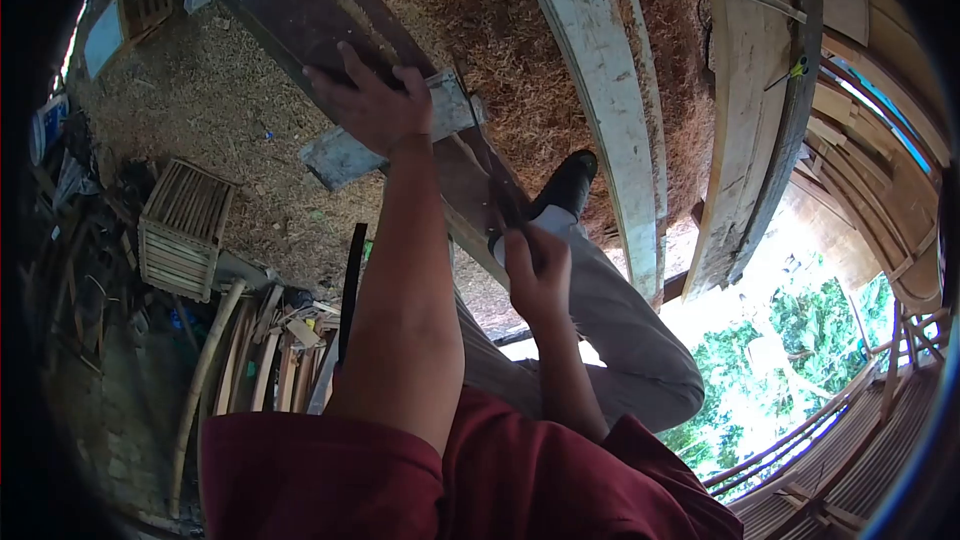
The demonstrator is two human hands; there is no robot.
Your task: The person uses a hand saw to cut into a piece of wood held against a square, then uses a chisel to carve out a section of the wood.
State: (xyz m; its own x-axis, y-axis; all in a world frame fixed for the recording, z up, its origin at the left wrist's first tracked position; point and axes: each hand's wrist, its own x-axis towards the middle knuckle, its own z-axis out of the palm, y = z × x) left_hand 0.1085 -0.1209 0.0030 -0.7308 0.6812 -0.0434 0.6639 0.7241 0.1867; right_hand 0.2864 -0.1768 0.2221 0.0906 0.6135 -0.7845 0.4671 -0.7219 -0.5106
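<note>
My left hand (375, 105) lies on a long dark wooden board (300, 15), its fingers spread flat. Beneath its wrist, a short grey-white piece of wood (345, 155) crosses the board, with its far end showing past the wrist. My right hand (538, 268) is wrapped around the dark handle of a handsaw (478, 130). The thin blade points away from me, close against the right end of the grey-white piece. Much of the handle is hidden by the fingers. My shoe (570, 183) and bent leg are beside the board on the right.
Wood shavings (500, 10) cover the ground. Long planks (610, 110) stretch along the right, with more boards (755, 90) beyond. A slatted crate (185, 225) stands at left, near a bamboo pole (205, 390) and wood offcuts (285, 370). A yellow-handled tool (798, 67) rests by the far-right boards.
</note>
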